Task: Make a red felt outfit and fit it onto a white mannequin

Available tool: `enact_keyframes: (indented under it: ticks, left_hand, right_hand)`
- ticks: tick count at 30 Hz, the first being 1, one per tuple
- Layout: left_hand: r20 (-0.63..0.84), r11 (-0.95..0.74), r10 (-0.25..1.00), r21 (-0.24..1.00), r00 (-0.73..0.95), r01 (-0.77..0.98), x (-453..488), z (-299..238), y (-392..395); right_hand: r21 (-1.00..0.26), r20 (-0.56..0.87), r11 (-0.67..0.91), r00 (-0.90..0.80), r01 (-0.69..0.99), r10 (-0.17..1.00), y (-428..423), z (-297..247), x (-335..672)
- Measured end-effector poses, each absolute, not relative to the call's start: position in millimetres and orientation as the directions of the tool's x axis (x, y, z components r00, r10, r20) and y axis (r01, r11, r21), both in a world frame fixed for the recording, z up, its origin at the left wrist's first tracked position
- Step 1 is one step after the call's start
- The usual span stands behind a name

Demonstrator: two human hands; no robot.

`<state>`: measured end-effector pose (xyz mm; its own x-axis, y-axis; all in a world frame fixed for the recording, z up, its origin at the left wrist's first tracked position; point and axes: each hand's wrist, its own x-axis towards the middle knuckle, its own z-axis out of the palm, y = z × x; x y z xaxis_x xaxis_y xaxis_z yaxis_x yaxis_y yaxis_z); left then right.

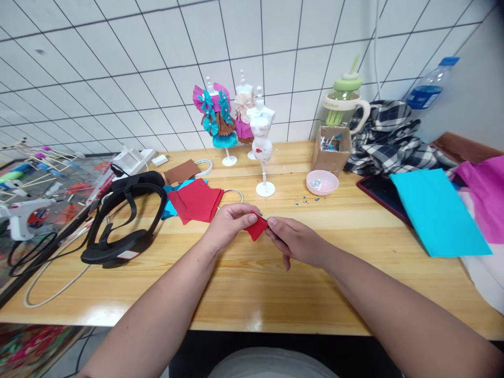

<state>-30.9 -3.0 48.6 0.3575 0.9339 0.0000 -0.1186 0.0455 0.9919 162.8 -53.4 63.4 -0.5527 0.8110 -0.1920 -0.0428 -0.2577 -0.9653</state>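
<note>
A small folded piece of red crepe paper (256, 229) is pinched between the thumb and fingers of my left hand (232, 220). My right hand (293, 239) is closed around a dark, slim tool that looks like scissors (268, 227), most of it hidden by the fingers. Its thin tip reaches the upper edge of the red piece. Behind my left hand lies a stack of red crepe paper sheets (197, 200). Just beyond both hands stands a white mannequin (262, 131) on a round base, with a small red mark on its front.
Two dressed mannequins (214, 113) stand by the tiled wall. A pink bowl (323, 184), a cardboard box (333, 157) and a green-lidded cup (344, 100) are at back right, turquoise paper (441, 212) at right. A black headset (126, 226) and glue gun (27, 215) lie left.
</note>
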Motion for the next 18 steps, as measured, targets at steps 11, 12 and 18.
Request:
enact_keyframes:
  ticks: [11, 12, 18]
  left_hand:
    - [-0.019, 0.088, 0.92, 0.983, 0.391, -0.158, -29.3, 47.5, -2.7]
    - [-0.018, 0.082, 0.922, 0.985, 0.387, -0.151, -29.4, 48.3, -2.7]
    - [0.044, 0.004, 0.915, 0.993, 0.401, -0.118, -32.9, 47.8, -0.2]
  right_hand:
    - [-0.945, -0.206, -0.313, -0.575, -0.092, 0.792, -56.2, 63.9, 160.5]
    - [-0.945, -0.205, -0.314, -0.577, -0.094, 0.791, -56.2, 63.9, 160.6]
    - [-0.943, -0.214, -0.321, -0.58, -0.088, 0.786, -57.1, 66.2, 160.6]
